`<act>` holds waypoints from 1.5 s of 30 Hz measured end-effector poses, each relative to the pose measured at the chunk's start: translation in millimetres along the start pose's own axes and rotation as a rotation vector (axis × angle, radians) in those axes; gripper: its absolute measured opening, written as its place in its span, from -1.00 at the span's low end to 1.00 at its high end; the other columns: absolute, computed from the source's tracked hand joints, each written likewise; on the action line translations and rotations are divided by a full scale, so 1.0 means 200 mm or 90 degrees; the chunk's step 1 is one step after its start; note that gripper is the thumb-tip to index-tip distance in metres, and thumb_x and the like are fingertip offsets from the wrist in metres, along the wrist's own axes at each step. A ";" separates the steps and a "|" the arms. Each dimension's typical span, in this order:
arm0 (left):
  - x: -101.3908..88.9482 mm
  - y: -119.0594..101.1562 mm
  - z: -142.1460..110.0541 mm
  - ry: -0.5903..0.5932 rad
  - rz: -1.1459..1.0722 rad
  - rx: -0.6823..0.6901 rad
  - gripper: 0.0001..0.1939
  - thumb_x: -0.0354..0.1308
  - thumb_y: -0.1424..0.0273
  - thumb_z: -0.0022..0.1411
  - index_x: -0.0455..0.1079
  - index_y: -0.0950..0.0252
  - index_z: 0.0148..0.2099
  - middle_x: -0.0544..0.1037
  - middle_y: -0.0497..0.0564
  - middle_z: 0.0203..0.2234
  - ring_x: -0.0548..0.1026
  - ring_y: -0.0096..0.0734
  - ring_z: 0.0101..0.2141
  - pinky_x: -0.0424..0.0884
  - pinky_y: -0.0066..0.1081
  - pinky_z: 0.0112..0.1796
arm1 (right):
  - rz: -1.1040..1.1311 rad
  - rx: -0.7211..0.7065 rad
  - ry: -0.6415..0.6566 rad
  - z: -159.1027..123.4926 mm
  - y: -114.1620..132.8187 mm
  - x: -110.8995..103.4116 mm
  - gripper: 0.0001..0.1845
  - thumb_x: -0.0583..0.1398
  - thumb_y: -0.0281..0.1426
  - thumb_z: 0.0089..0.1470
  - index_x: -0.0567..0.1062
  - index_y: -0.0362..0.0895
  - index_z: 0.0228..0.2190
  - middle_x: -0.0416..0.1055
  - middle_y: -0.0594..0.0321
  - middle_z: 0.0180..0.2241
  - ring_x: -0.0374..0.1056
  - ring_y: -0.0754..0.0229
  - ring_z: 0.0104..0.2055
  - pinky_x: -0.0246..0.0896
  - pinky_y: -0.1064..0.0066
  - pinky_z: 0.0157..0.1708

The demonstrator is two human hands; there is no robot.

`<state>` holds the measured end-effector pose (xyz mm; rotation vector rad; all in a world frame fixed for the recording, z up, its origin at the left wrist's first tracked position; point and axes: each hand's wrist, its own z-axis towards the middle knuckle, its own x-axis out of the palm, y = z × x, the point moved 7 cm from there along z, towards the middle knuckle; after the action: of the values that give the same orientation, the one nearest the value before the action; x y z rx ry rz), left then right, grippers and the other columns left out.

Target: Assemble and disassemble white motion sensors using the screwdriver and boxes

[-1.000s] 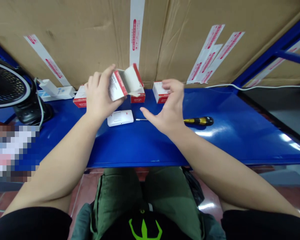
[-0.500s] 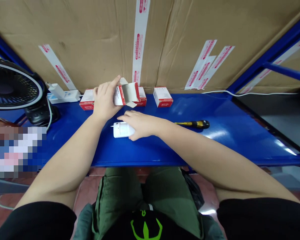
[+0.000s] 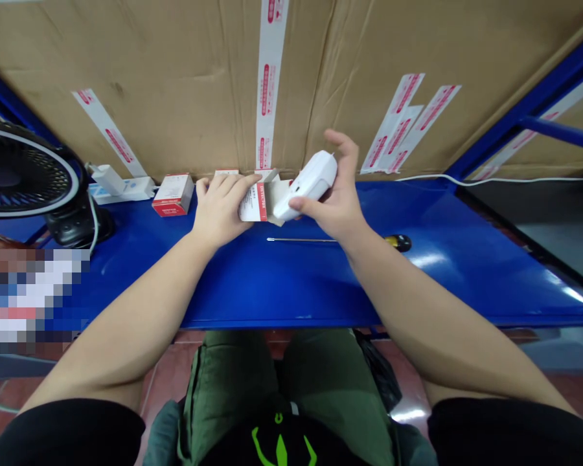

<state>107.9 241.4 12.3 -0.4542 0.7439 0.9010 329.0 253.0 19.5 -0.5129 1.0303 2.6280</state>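
Note:
My left hand (image 3: 226,210) is closed around a small red-and-white carton (image 3: 253,203) marked as a detector box, its open end and flaps facing right. In my right hand (image 3: 342,200) is a white plastic detector (image 3: 311,184), pinched between thumb and fingers, with the index finger raised off it. The detector is tilted, and its lower left end is at the carton's open mouth. I cannot tell how far that end is inside. Below both hands a screwdriver (image 3: 304,240) lies on the blue table (image 3: 272,291), its handle partly behind my right wrist.
Another red-and-white box (image 3: 172,194) stands to the left, and part of one more (image 3: 227,172) shows behind my left hand. A black fan (image 3: 29,175) and a white power strip (image 3: 126,189) are at the far left. Taped cardboard (image 3: 175,77) backs the table.
My right hand has lifted the detector off the table and brought it up to the carton's opening. The carton in my left hand has shifted right and slightly lower.

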 end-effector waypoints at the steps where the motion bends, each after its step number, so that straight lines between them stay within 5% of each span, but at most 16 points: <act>1: 0.00 -0.01 0.00 0.006 0.006 0.003 -0.31 0.38 -0.01 0.38 0.43 0.02 0.45 0.69 0.22 0.14 0.53 0.23 0.15 0.27 0.12 0.11 | 0.029 0.030 -0.025 0.00 -0.06 0.01 -0.01 0.44 0.21 0.13 0.16 0.21 0.36 0.50 0.10 0.09 0.62 -0.13 -0.01 0.71 -0.06 -0.15; 5: 0.01 -0.07 -0.01 0.016 0.027 0.000 -0.26 0.42 -0.01 0.34 0.42 0.02 0.47 0.69 0.22 0.10 0.52 0.25 0.12 0.27 0.12 0.09 | 0.138 0.164 -0.085 -0.03 -0.29 0.05 -0.26 0.31 0.17 0.30 0.16 0.16 0.26 0.50 0.07 0.09 0.64 -0.09 -0.13 0.71 0.05 -0.38; 10: 0.03 -0.14 -0.02 0.011 0.040 -0.009 -0.25 0.40 0.04 0.37 0.39 0.04 0.51 0.69 0.23 0.09 0.52 0.28 0.11 0.27 0.13 0.09 | 0.231 0.276 -0.049 -0.09 -0.41 0.13 -0.48 0.13 0.15 0.42 0.09 0.22 0.18 0.39 0.04 0.32 0.65 -0.06 -0.01 0.77 -0.07 -0.26; 14: 0.03 -0.14 -0.02 -0.015 0.048 -0.030 -0.21 0.41 0.04 0.33 0.38 0.04 0.53 0.69 0.23 0.10 0.52 0.28 0.09 0.29 0.11 0.06 | 0.317 0.280 -0.021 -0.13 -0.36 0.18 -0.62 0.13 0.05 0.42 0.12 0.24 0.08 0.44 0.18 0.30 0.65 0.01 -0.01 0.74 -0.16 -0.09; 17: 0.02 -0.12 -0.03 -0.035 0.051 -0.041 -0.23 0.41 0.07 0.32 0.39 0.02 0.51 0.69 0.22 0.09 0.52 0.28 0.07 0.29 0.10 0.05 | 0.312 0.255 -0.008 -0.13 -0.32 0.19 -0.54 0.23 -0.02 0.36 0.10 0.21 0.08 0.47 0.20 0.20 0.63 0.03 0.01 0.71 -0.14 0.00; 20: 0.01 -0.13 -0.03 -0.040 0.036 -0.050 -0.25 0.37 0.07 0.35 0.39 0.02 0.52 0.67 0.23 0.10 0.52 0.30 0.09 0.28 0.10 0.07 | 0.215 0.216 -0.070 -0.13 -0.28 0.15 -0.45 0.32 0.01 0.29 0.14 0.14 0.05 0.47 0.21 0.01 0.58 0.05 -0.03 0.68 -0.03 0.01; 23: 0.02 -0.15 -0.03 -0.044 0.027 -0.050 -0.24 0.35 0.08 0.36 0.37 0.06 0.53 0.66 0.24 0.11 0.52 0.30 0.11 0.28 0.09 0.08 | 0.096 0.165 -0.105 -0.14 -0.20 0.14 -0.57 0.32 0.00 0.31 0.28 0.07 -0.05 0.44 0.20 -0.10 0.53 0.04 -0.04 0.63 0.03 0.04; 28: 0.01 -0.17 -0.03 -0.058 0.043 -0.036 -0.20 0.33 -0.03 0.36 0.37 0.11 0.53 0.69 0.24 0.10 0.53 0.24 0.07 0.31 0.06 0.06 | -0.034 0.040 -0.006 -0.16 -0.01 0.18 -0.75 0.32 -0.13 0.33 0.57 -0.02 -0.10 0.43 0.04 0.06 0.46 -0.07 0.20 0.44 -0.11 0.34; 32: -0.01 -0.14 -0.02 -0.038 0.016 -0.041 -0.11 0.30 -0.14 0.37 0.29 0.12 0.58 0.64 0.26 0.12 0.51 0.30 0.11 0.33 0.06 0.10 | -0.080 -0.023 0.079 -0.14 0.03 0.13 -0.67 0.37 -0.24 0.23 0.66 0.00 0.02 0.39 0.00 0.21 0.38 -0.18 0.33 0.30 -0.26 0.44; 36: -0.02 -0.13 0.00 -0.016 -0.016 -0.006 -0.11 0.34 -0.11 0.35 0.26 0.10 0.57 0.59 0.27 0.12 0.51 0.32 0.13 0.39 0.07 0.12 | -0.063 -0.068 0.095 -0.11 0.01 0.05 -0.65 0.28 -0.30 0.29 0.62 0.02 0.09 0.45 0.04 0.14 0.42 -0.12 0.26 0.43 -0.17 0.30; 41: -0.02 -0.13 0.00 -0.007 -0.039 0.048 -0.23 0.36 -0.10 0.35 0.36 0.09 0.45 0.59 0.23 0.10 0.55 0.22 0.10 0.47 0.09 0.13 | -0.007 0.033 0.024 -0.12 -0.10 0.06 -0.16 0.43 -0.16 0.18 0.23 0.11 0.37 0.33 0.00 0.32 0.43 -0.09 0.22 0.59 0.03 0.05; 45: -0.02 -0.12 0.00 -0.025 -0.036 0.038 -0.02 0.39 -0.15 0.31 0.19 0.17 0.57 0.59 0.31 0.20 0.55 0.28 0.17 0.46 0.10 0.17 | 0.116 0.061 0.053 -0.14 -0.11 0.15 -0.13 0.32 -0.24 0.25 -0.02 0.11 0.39 0.37 0.00 0.29 0.51 -0.02 0.18 0.61 0.09 0.04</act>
<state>127.4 226.1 17.0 -0.4024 0.7176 0.8313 315.5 252.7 -25.4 -0.5332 1.2779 2.7158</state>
